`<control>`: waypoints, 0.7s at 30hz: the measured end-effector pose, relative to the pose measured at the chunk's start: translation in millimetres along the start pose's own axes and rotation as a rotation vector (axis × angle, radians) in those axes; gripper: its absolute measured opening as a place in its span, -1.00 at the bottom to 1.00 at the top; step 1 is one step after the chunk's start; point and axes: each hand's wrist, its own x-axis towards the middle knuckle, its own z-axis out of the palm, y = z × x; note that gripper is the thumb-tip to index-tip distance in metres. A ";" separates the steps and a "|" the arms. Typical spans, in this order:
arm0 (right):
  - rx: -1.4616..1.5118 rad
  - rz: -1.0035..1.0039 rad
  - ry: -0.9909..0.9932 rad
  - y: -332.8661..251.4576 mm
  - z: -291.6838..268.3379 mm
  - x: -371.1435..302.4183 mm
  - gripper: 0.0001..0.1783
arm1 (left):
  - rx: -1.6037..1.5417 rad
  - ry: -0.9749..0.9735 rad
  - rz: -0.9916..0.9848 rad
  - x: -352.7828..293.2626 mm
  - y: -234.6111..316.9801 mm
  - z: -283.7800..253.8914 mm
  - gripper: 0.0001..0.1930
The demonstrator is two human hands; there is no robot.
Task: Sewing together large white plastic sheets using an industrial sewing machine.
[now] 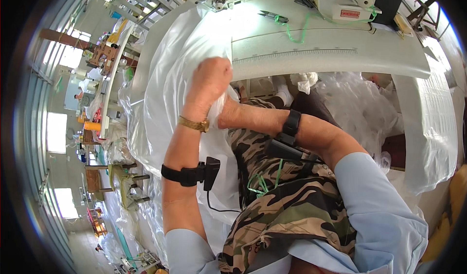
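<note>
A large sheet of white, thin plastic [168, 74] runs from the lit sewing area down over the table's front edge and past my lap. My left hand [211, 79] is closed in a fist on the sheet's right edge, just below the table edge. Directly beneath it, my right hand [226, 112] comes in from the right against the same sheet. Its fingers are hidden behind the plastic and my left hand, so their grip does not show. The sewing machine's needle area [219, 2] is above the sheet's far end, under a bright lamp.
On the pale machine table [331, 67] are a printed ruler scale [296, 54], thread snips [273, 16] and green string [304, 30]. Crumpled clear plastic [357, 103] lies under the table at right. Another worktable [116, 74] stands at left.
</note>
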 end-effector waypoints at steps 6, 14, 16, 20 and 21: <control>-0.048 -0.199 -0.465 -26.9 -33.8 -35.0 -0.80 | -0.100 0.188 -0.136 -49.5 -20.8 60.4 -0.79; 0.068 -0.064 -0.299 70.6 -117.6 25.6 -0.86 | -1.088 0.242 -0.532 -52.2 -21.0 76.8 -0.78; -0.048 -0.183 -0.290 90.6 -113.7 34.4 -0.79 | -1.195 0.187 -0.616 -53.4 -31.3 76.7 -0.81; 0.018 -0.230 -0.419 101.4 -106.7 50.6 -0.68 | -1.388 0.036 -0.712 -60.6 -53.8 68.7 -0.85; 0.015 -0.249 -0.427 101.3 -110.7 50.7 -0.68 | -1.392 0.059 -0.709 -59.8 -50.4 66.0 -0.85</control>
